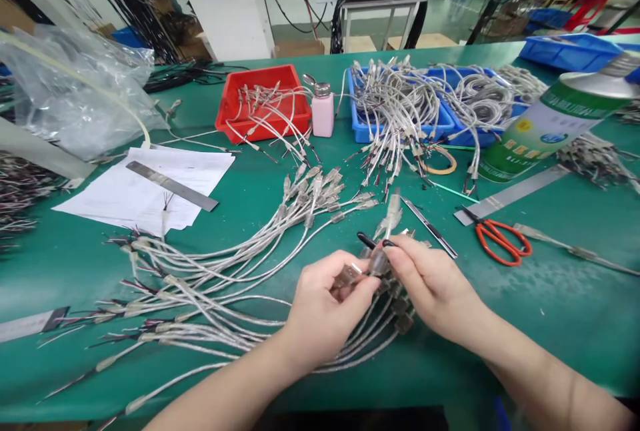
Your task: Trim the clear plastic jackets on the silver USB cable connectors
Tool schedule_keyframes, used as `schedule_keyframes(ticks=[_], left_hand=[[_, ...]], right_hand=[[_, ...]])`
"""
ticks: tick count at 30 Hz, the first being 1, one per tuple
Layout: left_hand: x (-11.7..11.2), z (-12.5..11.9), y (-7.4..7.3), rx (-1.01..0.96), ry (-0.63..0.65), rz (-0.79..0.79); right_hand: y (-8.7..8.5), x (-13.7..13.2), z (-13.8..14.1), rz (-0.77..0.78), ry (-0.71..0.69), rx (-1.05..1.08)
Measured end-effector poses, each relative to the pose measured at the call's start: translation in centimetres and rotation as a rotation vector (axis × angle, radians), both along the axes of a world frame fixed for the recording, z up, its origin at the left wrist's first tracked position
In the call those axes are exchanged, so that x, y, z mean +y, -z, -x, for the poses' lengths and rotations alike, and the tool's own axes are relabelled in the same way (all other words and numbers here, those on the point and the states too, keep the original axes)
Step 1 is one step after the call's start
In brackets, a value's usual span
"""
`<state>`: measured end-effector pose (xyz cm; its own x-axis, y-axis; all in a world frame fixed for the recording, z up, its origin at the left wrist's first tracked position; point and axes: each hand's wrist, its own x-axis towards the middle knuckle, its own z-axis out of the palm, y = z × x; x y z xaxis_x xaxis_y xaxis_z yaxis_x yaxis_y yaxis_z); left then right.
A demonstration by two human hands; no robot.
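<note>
My left hand (323,307) is closed in a pinch on a clear cable connector (349,275) at the near middle of the green table (560,311). My right hand (430,284) is closed too, fingers pinched on the neighbouring connector (379,262), with a thin black-tipped tool (367,241) poking out above the fingertips. Both connectors belong to a bundle of grey cables (370,337) that loops under my hands. A larger fan of grey cables (225,264) spreads left across the table.
Orange-handled scissors (503,241) and tweezers (430,227) lie right of my hands. A red tray (265,101), a pink pump bottle (323,111) and blue trays (400,127) full of cables stand behind. Papers with a steel ruler (173,185) lie left; a green can (555,121) lies right.
</note>
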<state>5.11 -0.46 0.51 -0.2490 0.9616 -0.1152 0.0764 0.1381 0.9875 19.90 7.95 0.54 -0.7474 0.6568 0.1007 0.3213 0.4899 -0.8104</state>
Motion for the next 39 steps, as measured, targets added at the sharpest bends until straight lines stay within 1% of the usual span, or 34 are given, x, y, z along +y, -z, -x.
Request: schedule_keyframes(ticks=[1,3,6,8,11,13,15,18,20,21,23,25,26,28,30,32,33,35,39], left_hand=[[0.0,0.0,0.0,-0.012,0.0,0.01],[0.1,0.0,0.1,-0.016,-0.025,0.028],[0.2,0.0,0.5,0.068,-0.044,-0.001],[0.1,-0.1,0.7,0.157,-0.031,-0.041],[-0.1,-0.2,0.7,0.229,0.005,-0.063],[0.0,-0.3,0.8,0.24,0.02,-0.068],[0.1,-0.2,0.9,0.255,0.004,-0.071],[0.1,-0.1,1.3,0.344,-0.032,-0.093],[0.0,-0.1,1.4,0.425,-0.027,-0.122],[-0.1,-0.1,1.5,0.454,-0.016,-0.133],[-0.2,-0.2,1.4,0.46,0.019,-0.129],[-0.2,-0.3,1.2,0.371,0.033,-0.089],[-0.1,-0.3,1.0,0.284,0.031,-0.053],[0.2,-0.2,0.6,0.071,0.028,0.027],[0.5,0.0,0.3,-0.099,0.047,0.088],[0.6,0.3,0.2,-0.18,0.092,0.123],[0.6,0.3,0.2,-0.204,0.112,0.131],[0.6,0.5,0.3,-0.258,0.129,0.135],[0.5,0.4,0.8,-0.38,0.07,0.128]], right_hand=[[-0.1,0.1,0.0,0.011,0.004,-0.001],[-0.3,0.1,0.0,0.09,-0.045,-0.003],[-0.5,-0.3,0.3,0.186,-0.143,0.024],[-0.4,-0.4,0.5,0.169,-0.141,0.036],[-0.1,0.1,0.6,0.085,-0.038,0.019],[0.1,0.6,0.6,0.093,0.019,0.017],[0.1,0.7,0.4,0.165,0.004,0.025],[-0.1,0.4,0.2,0.245,-0.1,0.026],[-0.1,0.1,0.3,0.236,-0.14,0.019],[-0.1,0.1,0.3,0.21,-0.127,0.02],[0.1,0.3,0.5,0.137,-0.06,0.017],[0.3,0.7,0.6,0.106,0.008,0.022],[0.4,1.0,0.6,0.134,0.027,0.039],[0.4,1.4,0.6,0.278,0.04,0.106],[0.3,1.6,0.6,0.472,0.061,0.207],[0.2,1.7,0.5,0.629,0.097,0.304],[0.2,1.7,0.5,0.672,0.114,0.339],[0.4,1.7,0.5,0.684,0.145,0.374],[0.8,1.4,0.5,0.57,0.198,0.367]])
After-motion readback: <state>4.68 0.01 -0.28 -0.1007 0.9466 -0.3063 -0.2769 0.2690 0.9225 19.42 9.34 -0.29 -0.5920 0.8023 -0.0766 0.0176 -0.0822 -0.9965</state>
